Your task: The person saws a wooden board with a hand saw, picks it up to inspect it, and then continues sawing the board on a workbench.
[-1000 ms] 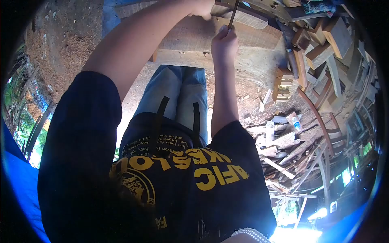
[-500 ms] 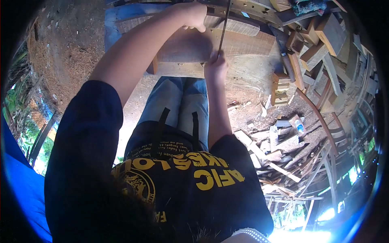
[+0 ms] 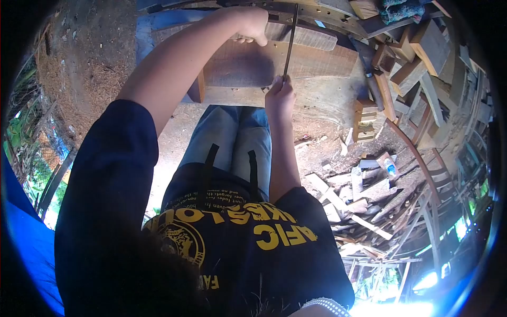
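Steel rod [image 3: 290, 42], thin and dark, is what we are gripping at its near end with our right hand [image 3: 280, 95], fingers closed tight around the lower tip. The rod is running up and away from us across the wooden plank [image 3: 248, 63] lying on the counter [image 3: 322, 95], its far end reaching the curved timber [image 3: 322, 10] beyond. We are judging it stiff, light for its length and likely smooth, so we are taking it low and firmly, where a closed fist is stopping it from twisting or slipping. Our left hand [image 3: 248, 24] is curling down over the far edge of the plank, pressing it in place; the plank looks heavy, rough and rigid. Offcut blocks [image 3: 417, 58] are lying piled to the right, well apart from both hands.
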`<control>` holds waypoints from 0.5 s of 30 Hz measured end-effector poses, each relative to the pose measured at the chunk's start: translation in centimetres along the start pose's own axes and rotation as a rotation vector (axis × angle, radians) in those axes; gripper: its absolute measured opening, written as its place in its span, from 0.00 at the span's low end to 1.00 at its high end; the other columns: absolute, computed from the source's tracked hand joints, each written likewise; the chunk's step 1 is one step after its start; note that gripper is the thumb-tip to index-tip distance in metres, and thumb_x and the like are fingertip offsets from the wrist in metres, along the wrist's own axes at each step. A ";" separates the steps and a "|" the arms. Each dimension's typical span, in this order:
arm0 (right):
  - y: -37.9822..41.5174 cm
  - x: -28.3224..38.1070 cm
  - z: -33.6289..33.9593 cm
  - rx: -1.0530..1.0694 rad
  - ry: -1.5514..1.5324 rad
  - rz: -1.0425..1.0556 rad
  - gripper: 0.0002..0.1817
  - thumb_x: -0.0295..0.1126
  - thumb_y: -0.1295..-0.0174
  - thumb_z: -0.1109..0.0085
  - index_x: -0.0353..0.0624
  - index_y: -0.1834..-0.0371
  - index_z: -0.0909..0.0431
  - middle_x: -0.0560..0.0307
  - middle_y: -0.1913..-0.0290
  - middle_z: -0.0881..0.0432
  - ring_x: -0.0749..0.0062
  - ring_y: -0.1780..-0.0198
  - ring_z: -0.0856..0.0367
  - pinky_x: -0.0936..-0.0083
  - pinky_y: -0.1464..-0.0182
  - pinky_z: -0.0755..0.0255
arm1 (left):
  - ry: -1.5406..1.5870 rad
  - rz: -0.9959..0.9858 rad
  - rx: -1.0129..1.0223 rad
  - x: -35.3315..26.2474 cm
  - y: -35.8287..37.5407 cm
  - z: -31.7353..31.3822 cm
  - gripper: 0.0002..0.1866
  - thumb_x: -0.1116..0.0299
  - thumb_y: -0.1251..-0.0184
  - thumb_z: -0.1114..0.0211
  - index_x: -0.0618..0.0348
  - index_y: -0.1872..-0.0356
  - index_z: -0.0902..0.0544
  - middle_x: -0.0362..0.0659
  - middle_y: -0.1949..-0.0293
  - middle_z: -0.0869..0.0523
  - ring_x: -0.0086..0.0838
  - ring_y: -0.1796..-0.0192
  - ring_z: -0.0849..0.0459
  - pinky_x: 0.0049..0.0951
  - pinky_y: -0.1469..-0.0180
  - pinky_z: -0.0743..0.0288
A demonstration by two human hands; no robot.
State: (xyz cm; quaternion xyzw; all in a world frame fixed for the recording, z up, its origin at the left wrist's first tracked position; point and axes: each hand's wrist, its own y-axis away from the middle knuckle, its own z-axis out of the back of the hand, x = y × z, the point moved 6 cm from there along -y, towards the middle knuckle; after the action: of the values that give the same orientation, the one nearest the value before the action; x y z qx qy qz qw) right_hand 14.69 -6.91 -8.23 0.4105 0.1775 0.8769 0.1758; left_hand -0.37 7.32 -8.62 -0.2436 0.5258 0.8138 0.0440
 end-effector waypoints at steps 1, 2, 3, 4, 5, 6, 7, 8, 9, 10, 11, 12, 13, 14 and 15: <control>-0.1 0.3 0.2 0.002 -0.010 -0.020 0.13 0.36 0.31 0.55 0.38 0.60 0.25 0.36 0.69 0.18 0.36 0.61 0.19 0.52 0.61 0.26 | 0.002 0.000 0.002 -0.4 0.4 0.2 0.16 0.67 0.47 0.32 0.67 0.87 0.23 0.46 0.87 0.22 0.29 0.85 0.22 0.31 0.80 0.25; -1.6 1.0 0.0 0.007 0.121 0.043 0.12 0.35 0.31 0.57 0.40 0.54 0.26 0.31 0.70 0.19 0.36 0.63 0.18 0.47 0.62 0.24 | -0.022 -0.011 0.021 -0.8 0.6 0.3 0.15 0.67 0.46 0.32 0.67 0.85 0.22 0.45 0.87 0.22 0.29 0.85 0.22 0.31 0.80 0.25; -2.4 2.2 0.3 0.010 0.123 0.041 0.12 0.35 0.31 0.57 0.40 0.54 0.26 0.31 0.70 0.19 0.36 0.63 0.18 0.47 0.62 0.24 | -0.046 -0.023 0.038 -1.2 1.0 0.5 0.15 0.68 0.45 0.33 0.68 0.84 0.22 0.45 0.87 0.22 0.28 0.85 0.22 0.31 0.81 0.25; -3.4 3.7 0.9 0.014 0.112 0.015 0.12 0.35 0.31 0.56 0.39 0.58 0.26 0.34 0.69 0.19 0.36 0.62 0.19 0.48 0.61 0.25 | -0.043 -0.021 0.037 -1.3 1.1 0.9 0.15 0.68 0.45 0.33 0.68 0.84 0.22 0.45 0.87 0.22 0.28 0.85 0.22 0.31 0.81 0.25; -3.9 4.4 1.2 0.015 0.099 -0.014 0.12 0.36 0.31 0.54 0.38 0.62 0.26 0.36 0.68 0.18 0.36 0.60 0.19 0.50 0.60 0.26 | -0.045 0.032 0.070 -1.1 1.3 1.1 0.15 0.64 0.46 0.31 0.64 0.82 0.21 0.44 0.85 0.20 0.29 0.83 0.22 0.33 0.79 0.25; -3.6 4.1 1.1 0.011 0.117 0.003 0.12 0.36 0.30 0.55 0.39 0.61 0.26 0.36 0.68 0.18 0.36 0.61 0.19 0.49 0.62 0.26 | -0.048 0.084 0.104 -0.8 1.3 1.1 0.15 0.60 0.47 0.29 0.61 0.81 0.19 0.43 0.83 0.18 0.31 0.81 0.21 0.35 0.76 0.25; -2.9 2.8 0.7 0.010 0.117 0.001 0.12 0.36 0.30 0.55 0.39 0.61 0.26 0.36 0.68 0.18 0.36 0.61 0.19 0.49 0.62 0.26 | -0.048 0.082 0.105 -0.5 1.0 1.1 0.15 0.60 0.47 0.29 0.61 0.81 0.19 0.43 0.83 0.18 0.31 0.81 0.21 0.35 0.76 0.25; -1.7 1.2 0.3 0.019 0.120 -0.014 0.12 0.36 0.30 0.55 0.39 0.61 0.26 0.35 0.69 0.18 0.36 0.62 0.19 0.49 0.62 0.26 | -0.023 0.065 0.132 -0.2 0.6 0.9 0.14 0.60 0.46 0.30 0.61 0.80 0.19 0.43 0.83 0.18 0.30 0.81 0.21 0.35 0.76 0.25; -0.5 -0.3 -0.2 0.027 0.122 -0.031 0.12 0.36 0.30 0.56 0.40 0.60 0.26 0.35 0.70 0.18 0.36 0.63 0.19 0.49 0.63 0.26 | 0.000 0.047 0.159 -0.1 0.2 0.7 0.14 0.61 0.45 0.30 0.61 0.79 0.19 0.43 0.82 0.18 0.30 0.80 0.20 0.35 0.76 0.25; 0.4 -1.3 -0.3 0.024 0.121 -0.030 0.12 0.36 0.30 0.56 0.40 0.60 0.26 0.35 0.70 0.18 0.36 0.63 0.19 0.49 0.63 0.26 | -0.002 0.045 0.158 0.0 0.0 0.8 0.14 0.61 0.45 0.30 0.61 0.79 0.19 0.43 0.82 0.18 0.30 0.80 0.20 0.35 0.76 0.25; 1.2 -2.0 -0.2 -0.013 0.074 0.006 0.12 0.36 0.30 0.56 0.40 0.60 0.26 0.35 0.70 0.19 0.36 0.63 0.19 0.49 0.63 0.26 | 0.014 0.037 0.171 0.1 -0.2 0.8 0.14 0.61 0.44 0.30 0.61 0.79 0.19 0.43 0.81 0.18 0.30 0.80 0.20 0.34 0.76 0.25; 1.7 -2.2 -0.1 -0.046 0.027 0.039 0.12 0.36 0.30 0.56 0.40 0.60 0.25 0.34 0.70 0.19 0.36 0.63 0.19 0.50 0.63 0.25 | 0.030 0.030 0.188 0.2 -0.4 0.6 0.14 0.62 0.43 0.30 0.62 0.78 0.19 0.43 0.80 0.18 0.29 0.79 0.20 0.34 0.77 0.25; 1.1 -1.0 0.2 -0.044 0.027 0.035 0.12 0.36 0.30 0.56 0.40 0.60 0.25 0.34 0.70 0.19 0.36 0.63 0.19 0.50 0.63 0.25 | 0.030 0.032 0.192 0.7 -0.9 0.3 0.14 0.62 0.43 0.30 0.62 0.78 0.19 0.43 0.80 0.18 0.29 0.79 0.20 0.34 0.77 0.25; -0.2 0.0 0.1 -0.001 0.077 -0.009 0.12 0.35 0.30 0.56 0.39 0.59 0.25 0.34 0.70 0.19 0.36 0.63 0.19 0.50 0.63 0.25 | 0.046 -0.015 0.222 0.8 -1.5 0.0 0.13 0.63 0.43 0.30 0.62 0.77 0.19 0.43 0.80 0.18 0.29 0.79 0.20 0.34 0.76 0.25; -1.1 0.6 0.1 0.043 0.128 -0.048 0.12 0.35 0.31 0.55 0.39 0.58 0.25 0.34 0.70 0.19 0.37 0.62 0.18 0.51 0.64 0.25 | 0.063 -0.063 0.248 0.6 -1.6 -0.2 0.12 0.64 0.43 0.30 0.62 0.76 0.19 0.43 0.79 0.17 0.29 0.78 0.20 0.34 0.76 0.25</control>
State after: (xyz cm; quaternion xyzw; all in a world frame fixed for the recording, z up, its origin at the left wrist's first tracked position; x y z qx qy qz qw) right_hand 14.54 -5.66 -8.25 0.3529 0.2171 0.8929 0.1760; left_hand -0.36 7.78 -10.29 -0.2780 0.6155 0.7328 0.0827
